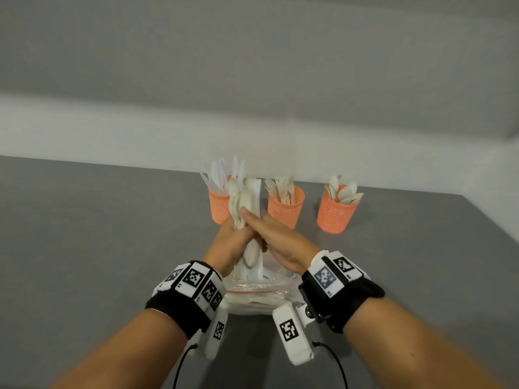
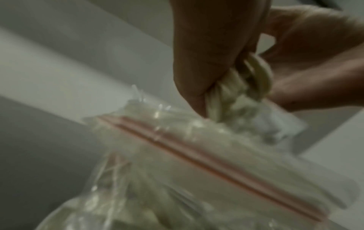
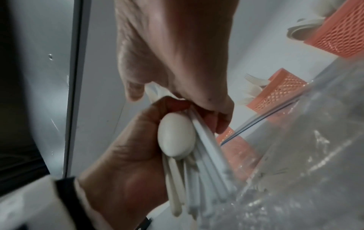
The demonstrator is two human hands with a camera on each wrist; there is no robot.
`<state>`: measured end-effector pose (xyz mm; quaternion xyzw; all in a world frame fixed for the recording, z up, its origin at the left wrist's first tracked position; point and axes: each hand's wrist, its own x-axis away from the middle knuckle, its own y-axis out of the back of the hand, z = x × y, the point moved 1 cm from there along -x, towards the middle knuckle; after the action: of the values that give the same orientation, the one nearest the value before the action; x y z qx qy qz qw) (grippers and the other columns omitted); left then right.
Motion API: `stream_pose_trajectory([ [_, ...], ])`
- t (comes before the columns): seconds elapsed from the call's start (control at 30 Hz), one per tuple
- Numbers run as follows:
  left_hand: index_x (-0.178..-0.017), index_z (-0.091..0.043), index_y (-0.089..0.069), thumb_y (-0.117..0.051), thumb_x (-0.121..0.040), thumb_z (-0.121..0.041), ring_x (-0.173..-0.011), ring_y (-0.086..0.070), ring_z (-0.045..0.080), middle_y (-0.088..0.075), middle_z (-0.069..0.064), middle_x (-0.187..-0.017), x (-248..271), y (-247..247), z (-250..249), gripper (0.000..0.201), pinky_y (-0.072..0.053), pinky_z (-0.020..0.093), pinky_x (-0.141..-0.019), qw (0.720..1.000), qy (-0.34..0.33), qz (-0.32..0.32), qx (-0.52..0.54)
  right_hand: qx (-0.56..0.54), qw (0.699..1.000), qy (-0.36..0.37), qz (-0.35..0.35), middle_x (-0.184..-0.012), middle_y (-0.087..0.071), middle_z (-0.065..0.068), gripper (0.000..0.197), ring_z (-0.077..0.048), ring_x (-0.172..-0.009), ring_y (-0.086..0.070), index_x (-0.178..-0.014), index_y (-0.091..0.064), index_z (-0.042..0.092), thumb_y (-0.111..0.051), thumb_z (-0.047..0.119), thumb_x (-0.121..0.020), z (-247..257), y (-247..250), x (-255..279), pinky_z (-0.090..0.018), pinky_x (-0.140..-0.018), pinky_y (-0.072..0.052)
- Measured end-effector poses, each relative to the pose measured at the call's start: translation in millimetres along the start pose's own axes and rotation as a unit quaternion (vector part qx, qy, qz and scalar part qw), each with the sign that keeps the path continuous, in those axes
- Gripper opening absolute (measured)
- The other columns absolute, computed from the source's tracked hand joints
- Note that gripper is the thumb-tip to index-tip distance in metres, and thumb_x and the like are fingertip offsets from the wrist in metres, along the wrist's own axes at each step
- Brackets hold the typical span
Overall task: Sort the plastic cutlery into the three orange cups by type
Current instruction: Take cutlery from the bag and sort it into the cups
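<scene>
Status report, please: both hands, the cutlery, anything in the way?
Left hand and right hand both grip a cutlery bundle over the clear bag. Three orange cups part-filled beyond. Nothing blocking them.

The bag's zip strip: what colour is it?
Pinkish red zip strip on the clear bag, best seen in the left wrist view.

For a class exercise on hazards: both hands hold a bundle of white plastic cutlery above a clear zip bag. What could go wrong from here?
1. The bundle of white plastic cutlery, gripped by the left hand and right hand, holds spoons beside flat pieces; dropped together, types could mix in the orange mesh knife cup.
2. Loose pieces might slip into the clear zip bag.
</scene>
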<state>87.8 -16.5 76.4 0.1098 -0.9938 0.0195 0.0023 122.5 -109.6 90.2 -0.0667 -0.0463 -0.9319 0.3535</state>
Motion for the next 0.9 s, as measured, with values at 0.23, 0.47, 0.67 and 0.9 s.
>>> stream_pose_trajectory([
  [0.23, -0.121, 0.008, -0.054, -0.053, -0.086, -0.002, -0.068, -0.068, 0.021, -0.067, 0.017, -0.086, -12.3, 23.0, 6.4, 0.037, -0.058, 0.028, -0.061, 0.968, 0.107, 0.039, 0.222, 0.146, 0.980, 0.093, -0.093, -0.075, -0.055, 0.000, 0.023, -0.013, -0.072, -0.053, -0.080, -0.061, 0.009, -0.047, 0.018, -0.096, 7.0, 7.4, -6.8, -0.012, -0.063, -0.044],
  [0.47, -0.104, -0.005, -0.061, -0.051, -0.088, -0.003, -0.064, -0.069, 0.015, -0.069, 0.008, -0.082, -19.6, 29.5, 10.6, 0.019, -0.057, 0.025, -0.059, 0.953, 0.143, 0.085, 0.255, 0.189, 0.959, 0.103, -0.186, -0.066, -0.059, 0.005, 0.015, -0.006, -0.063, -0.054, -0.084, -0.066, -0.001, -0.063, 0.014, -0.087, 8.5, 17.9, -18.7, -0.013, -0.064, -0.044],
  [0.67, -0.120, 0.000, -0.054, -0.047, -0.089, -0.002, -0.078, -0.072, 0.023, -0.071, 0.015, -0.092, -25.1, 34.3, 4.8, 0.032, -0.059, 0.036, -0.065, 0.934, 0.158, 0.092, 0.306, 0.225, 0.967, 0.075, -0.093, -0.081, -0.051, 0.008, 0.020, -0.009, -0.076, -0.053, -0.103, -0.056, 0.015, -0.065, 0.019, -0.085, 11.6, 9.3, -14.2, -0.024, -0.066, -0.050],
  [0.9, -0.108, 0.001, -0.059, -0.049, -0.091, -0.004, -0.075, -0.072, 0.026, -0.071, 0.017, -0.087, -33.6, 41.0, 8.0, 0.021, -0.060, 0.039, -0.063, 0.935, 0.185, 0.061, 0.297, 0.357, 0.932, 0.032, 0.058, -0.122, -0.054, -0.003, 0.069, -0.019, -0.109, -0.056, -0.141, -0.029, 0.018, -0.065, 0.014, -0.083, 13.0, 6.6, -19.7, -0.034, -0.092, -0.050],
])
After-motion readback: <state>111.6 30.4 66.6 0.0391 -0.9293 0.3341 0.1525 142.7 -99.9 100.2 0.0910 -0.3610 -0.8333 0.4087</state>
